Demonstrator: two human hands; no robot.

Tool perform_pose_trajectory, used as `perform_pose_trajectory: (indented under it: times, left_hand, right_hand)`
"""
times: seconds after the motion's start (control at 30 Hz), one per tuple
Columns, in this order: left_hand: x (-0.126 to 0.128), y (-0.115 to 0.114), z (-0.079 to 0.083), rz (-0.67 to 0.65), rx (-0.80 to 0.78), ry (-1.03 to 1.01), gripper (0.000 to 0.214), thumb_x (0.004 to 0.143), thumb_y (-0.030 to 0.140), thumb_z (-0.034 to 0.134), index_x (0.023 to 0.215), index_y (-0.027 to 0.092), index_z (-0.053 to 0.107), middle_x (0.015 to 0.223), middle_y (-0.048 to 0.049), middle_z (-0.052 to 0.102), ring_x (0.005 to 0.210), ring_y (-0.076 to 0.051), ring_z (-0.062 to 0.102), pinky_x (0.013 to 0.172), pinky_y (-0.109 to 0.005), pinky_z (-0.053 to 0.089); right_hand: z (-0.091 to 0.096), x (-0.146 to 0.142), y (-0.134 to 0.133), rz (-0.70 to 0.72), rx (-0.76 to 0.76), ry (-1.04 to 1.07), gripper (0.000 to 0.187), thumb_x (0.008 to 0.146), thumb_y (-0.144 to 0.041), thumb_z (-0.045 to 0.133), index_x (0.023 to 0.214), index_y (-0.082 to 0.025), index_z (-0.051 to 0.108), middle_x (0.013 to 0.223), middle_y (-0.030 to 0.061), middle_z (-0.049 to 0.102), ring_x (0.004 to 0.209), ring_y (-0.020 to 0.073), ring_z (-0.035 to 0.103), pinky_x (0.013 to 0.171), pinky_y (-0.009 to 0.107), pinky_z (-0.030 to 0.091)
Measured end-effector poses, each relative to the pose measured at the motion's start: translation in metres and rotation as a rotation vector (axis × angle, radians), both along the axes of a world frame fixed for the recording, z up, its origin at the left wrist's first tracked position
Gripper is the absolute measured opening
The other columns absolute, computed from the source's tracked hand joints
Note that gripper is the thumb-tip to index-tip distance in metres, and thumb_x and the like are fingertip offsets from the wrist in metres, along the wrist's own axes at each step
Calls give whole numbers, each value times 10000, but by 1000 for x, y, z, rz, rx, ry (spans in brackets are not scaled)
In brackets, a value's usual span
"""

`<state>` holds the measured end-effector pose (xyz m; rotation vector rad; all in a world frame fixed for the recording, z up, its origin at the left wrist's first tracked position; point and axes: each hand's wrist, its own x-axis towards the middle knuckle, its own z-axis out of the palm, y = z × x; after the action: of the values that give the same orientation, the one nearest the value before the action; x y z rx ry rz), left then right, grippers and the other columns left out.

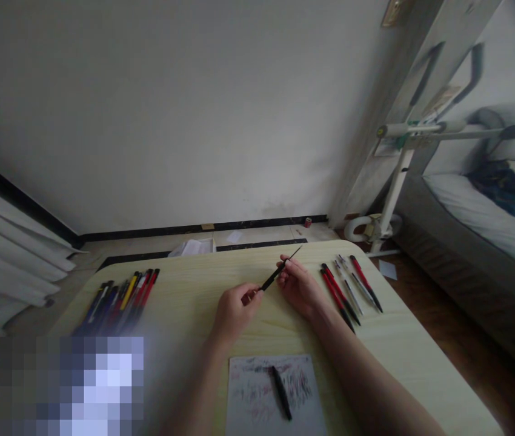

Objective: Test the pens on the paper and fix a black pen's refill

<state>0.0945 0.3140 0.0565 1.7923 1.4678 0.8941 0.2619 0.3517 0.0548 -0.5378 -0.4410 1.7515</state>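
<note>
Held pen [274,276], lower end hidden, paper [245,418] cropped

Pale wood-grained rectangular worktop [185,290]. Left: a cluster of slim blue, yellow, red and black pens [129,293]. Right: a slanting row of red-and-black and clear-barrelled pens [351,289]. Lower centre: a scribbled white paper sheet [262,399].

Slim black pen [274,277], slanting up rightward, held above pale table [185,303]; thin dark rod [295,252] at upper end.
</note>
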Motion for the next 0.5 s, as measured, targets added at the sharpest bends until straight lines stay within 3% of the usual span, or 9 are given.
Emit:
perform_pose_trajectory:
  times: [0.5]
  left_hand:
    - [2,0,-1,31,14,14,270,752,385,492,804,169,645,585,12,560,524,-97,476,492,-189,335]
  right_hand:
    - [1,-4,-1,48,4,-61,205,662,-156,676,862,-161,633,737,5,658,537,43,544,517,146,465]
